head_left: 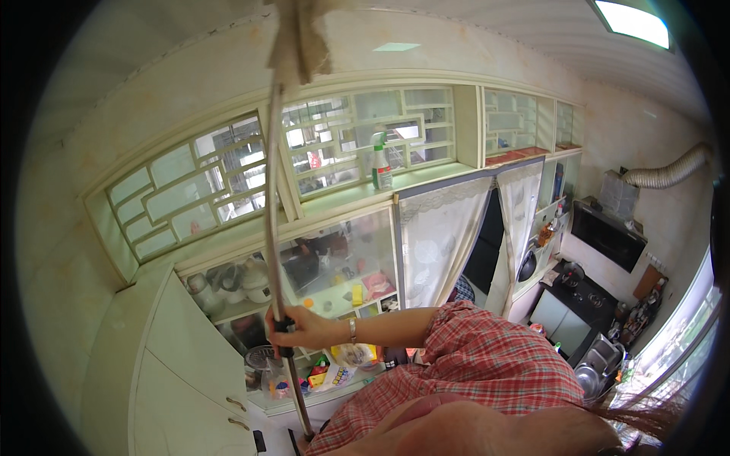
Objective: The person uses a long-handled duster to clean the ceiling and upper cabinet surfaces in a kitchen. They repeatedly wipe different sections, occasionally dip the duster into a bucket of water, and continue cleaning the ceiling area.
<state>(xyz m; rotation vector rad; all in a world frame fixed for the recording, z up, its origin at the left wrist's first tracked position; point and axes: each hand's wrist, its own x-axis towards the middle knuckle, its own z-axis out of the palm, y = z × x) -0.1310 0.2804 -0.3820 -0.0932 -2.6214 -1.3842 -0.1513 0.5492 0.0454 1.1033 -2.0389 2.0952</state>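
Note:
My right hand [305,328] is closed around a metal pole [272,216], at a black collar on its shaft. The pole stands nearly upright, leaning slightly. At its top is a blurred beige cloth [299,48], close to the upper wall and ceiling. Towards the bottom of the picture, the pole's lower end meets my red plaid shirt [485,365]. My left hand is out of view. Behind the pole are lattice windows [194,182] above a glass-fronted cabinet [342,256].
A spray bottle [381,165] stands on the window ledge. White curtains [439,245] hang in the doorway. Cabinet doors [188,365] are at lower left; packets [336,373] lie on a low shelf. At right are a hob [584,293], range hood [607,233] and sink [599,359].

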